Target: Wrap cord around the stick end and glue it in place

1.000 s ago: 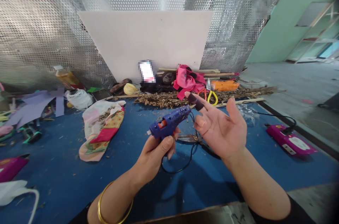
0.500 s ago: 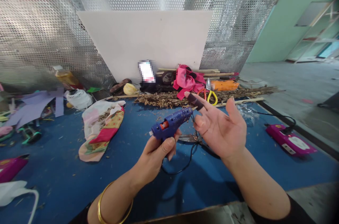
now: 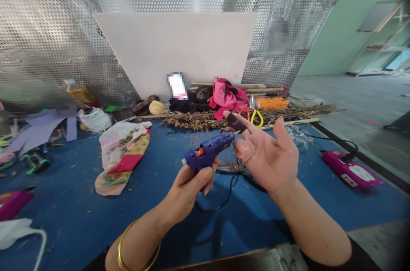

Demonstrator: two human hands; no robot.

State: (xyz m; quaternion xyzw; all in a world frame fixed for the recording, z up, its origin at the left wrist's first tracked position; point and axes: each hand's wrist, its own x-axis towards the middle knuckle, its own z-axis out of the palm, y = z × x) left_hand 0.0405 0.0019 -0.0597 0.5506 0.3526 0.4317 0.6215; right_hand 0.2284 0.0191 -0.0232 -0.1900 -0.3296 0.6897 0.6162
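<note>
My left hand (image 3: 197, 178) is wrapped round the handle of a blue glue gun (image 3: 209, 148), its nozzle pointing up and to the right. My right hand (image 3: 270, 157) is turned palm up, thumb apart and index finger stretched out, the lower fingers partly curled. A dark purple strip (image 3: 236, 121) covers the middle of that index finger, and I cannot tell whether it is wrapped round or only lies there. The nozzle tip is right by the strip; whether they touch is unclear. Under the hands lie dark-handled scissors (image 3: 229, 167), partly hidden, and a black cord (image 3: 221, 207).
On the blue table (image 3: 80, 228) lies a patchwork fabric piece (image 3: 123, 157). Dried plant stems (image 3: 195, 120), pink cloth (image 3: 227, 95), pliers with red and yellow handles (image 3: 255, 116) and a phone (image 3: 177, 86) line the back. Magenta power strip (image 3: 350, 169) at right; purple sheets (image 3: 41, 128) at left.
The glue gun has shifted slightly to the right, its nozzle closer over the dark strip. My right hand is almost still.
</note>
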